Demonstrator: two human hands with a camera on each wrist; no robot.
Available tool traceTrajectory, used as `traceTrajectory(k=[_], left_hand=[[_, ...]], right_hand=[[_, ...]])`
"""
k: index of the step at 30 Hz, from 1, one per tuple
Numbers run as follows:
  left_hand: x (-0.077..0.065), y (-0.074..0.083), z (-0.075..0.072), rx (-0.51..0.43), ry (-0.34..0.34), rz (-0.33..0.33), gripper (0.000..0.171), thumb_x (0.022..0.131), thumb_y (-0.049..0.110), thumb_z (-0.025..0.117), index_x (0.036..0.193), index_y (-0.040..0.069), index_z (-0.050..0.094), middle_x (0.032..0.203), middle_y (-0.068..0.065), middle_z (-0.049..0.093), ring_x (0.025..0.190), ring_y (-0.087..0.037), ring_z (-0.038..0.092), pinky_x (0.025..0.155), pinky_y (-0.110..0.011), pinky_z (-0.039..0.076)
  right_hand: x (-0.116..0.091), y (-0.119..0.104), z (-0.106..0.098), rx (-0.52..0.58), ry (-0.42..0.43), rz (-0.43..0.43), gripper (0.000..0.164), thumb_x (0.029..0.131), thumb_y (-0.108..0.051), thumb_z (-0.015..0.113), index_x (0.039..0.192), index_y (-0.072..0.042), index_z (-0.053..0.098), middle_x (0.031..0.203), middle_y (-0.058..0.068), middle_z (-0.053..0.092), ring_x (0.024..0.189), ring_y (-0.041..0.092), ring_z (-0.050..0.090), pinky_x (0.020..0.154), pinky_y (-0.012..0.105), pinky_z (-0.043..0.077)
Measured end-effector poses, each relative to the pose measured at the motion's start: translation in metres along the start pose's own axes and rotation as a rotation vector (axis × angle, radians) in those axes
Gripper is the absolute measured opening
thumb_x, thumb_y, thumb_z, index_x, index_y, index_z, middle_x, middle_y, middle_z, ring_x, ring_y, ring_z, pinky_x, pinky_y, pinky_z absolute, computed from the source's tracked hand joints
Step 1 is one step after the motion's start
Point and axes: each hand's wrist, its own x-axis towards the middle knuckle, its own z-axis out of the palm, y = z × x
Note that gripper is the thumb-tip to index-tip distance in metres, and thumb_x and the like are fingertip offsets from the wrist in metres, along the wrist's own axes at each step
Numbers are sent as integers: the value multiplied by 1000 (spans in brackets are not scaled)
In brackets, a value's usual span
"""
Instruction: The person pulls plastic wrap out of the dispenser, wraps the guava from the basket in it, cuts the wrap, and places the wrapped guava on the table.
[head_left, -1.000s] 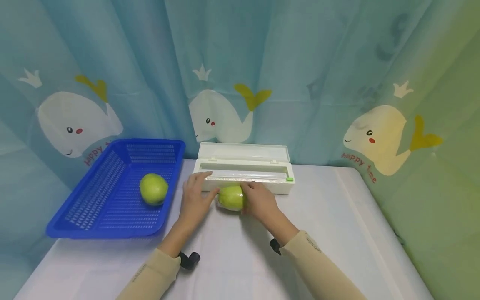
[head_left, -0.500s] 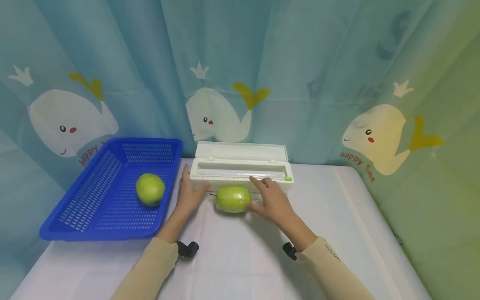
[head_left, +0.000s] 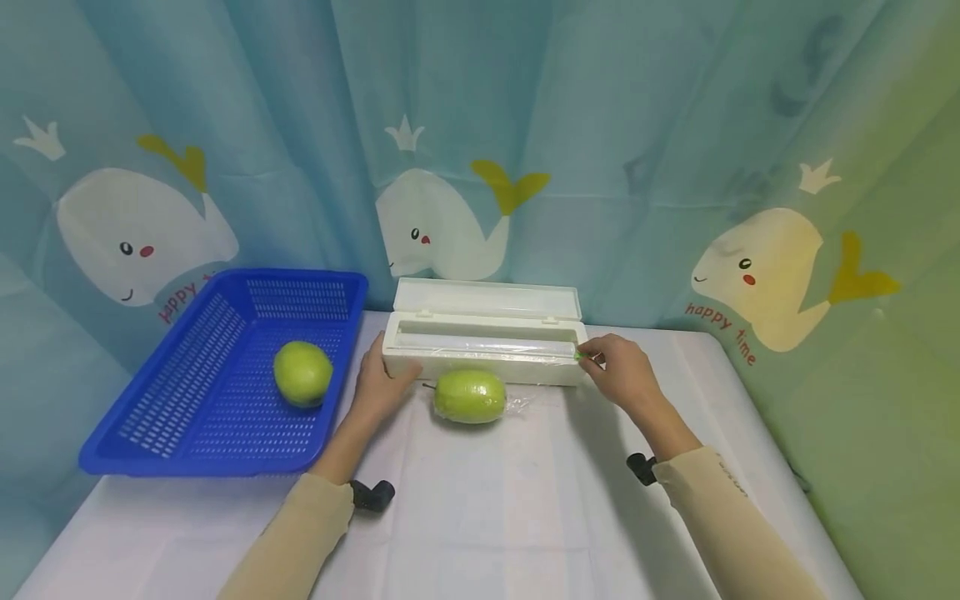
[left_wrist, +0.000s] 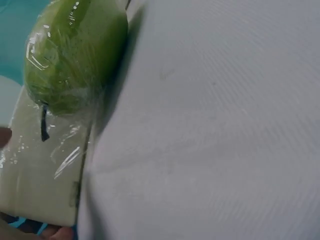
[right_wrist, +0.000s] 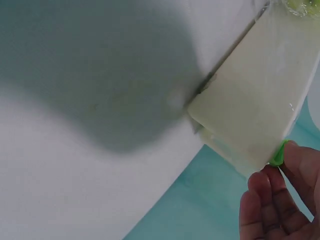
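Observation:
A white cling film box [head_left: 480, 367] stands at the back of the table with its lid up and a roll inside. My left hand [head_left: 381, 385] grips its left end, thumb against the front. At the right end, my right hand [head_left: 621, 373] pinches the small green slider [right_wrist: 278, 154] of the cutter between thumb and finger. A green pear [head_left: 470, 397] lies on its side before the box, stem to the left. Clear film [left_wrist: 62, 145] clings around the pear and stretches up over the box front.
To the left, a blue plastic basket [head_left: 225, 454] holds another green pear [head_left: 303, 374]. A white cloth [head_left: 480, 517] covers the table. Behind the box hangs a blue-green curtain [head_left: 600, 167] printed with whales.
My right hand has let go of the pear and moved right to the green slider. My left hand has shifted slightly left, onto the box's end. The pear stays before the box.

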Motion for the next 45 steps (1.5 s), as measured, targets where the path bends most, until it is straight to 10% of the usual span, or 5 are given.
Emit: traceTrajectory(k=[8, 16, 30, 45], left_hand=[[3, 0, 2, -22, 55, -56, 84, 88, 28, 77, 153, 3, 29, 147, -24, 41, 138, -38, 37, 116, -53, 29], [6, -5, 2, -72, 97, 29, 82, 85, 17, 81, 151, 3, 36, 149, -21, 42, 139, -33, 39, 113, -47, 36], [8, -4, -2, 220, 121, 181, 72, 84, 26, 81, 145, 4, 49, 154, -22, 38, 144, -40, 32, 120, -50, 23], [7, -5, -6, 273, 165, 280, 69, 82, 26, 81, 141, 2, 55, 147, -28, 44, 139, -44, 38, 116, -53, 28]], right_hand=[[4, 3, 4, 20, 48, -30, 15, 90, -5, 71, 104, -3, 75, 104, 14, 71, 96, 31, 66, 84, 48, 53], [6, 1, 8, 22, 50, -40, 14, 90, -4, 71, 103, -3, 76, 101, 13, 72, 95, 31, 67, 83, 48, 53], [9, 1, 8, -34, 29, -76, 12, 87, -4, 73, 97, -7, 78, 99, 10, 73, 93, 30, 65, 83, 47, 52], [15, -14, 7, -50, 4, -78, 10, 86, -3, 75, 94, -7, 79, 91, 9, 73, 85, 28, 68, 77, 45, 54]])
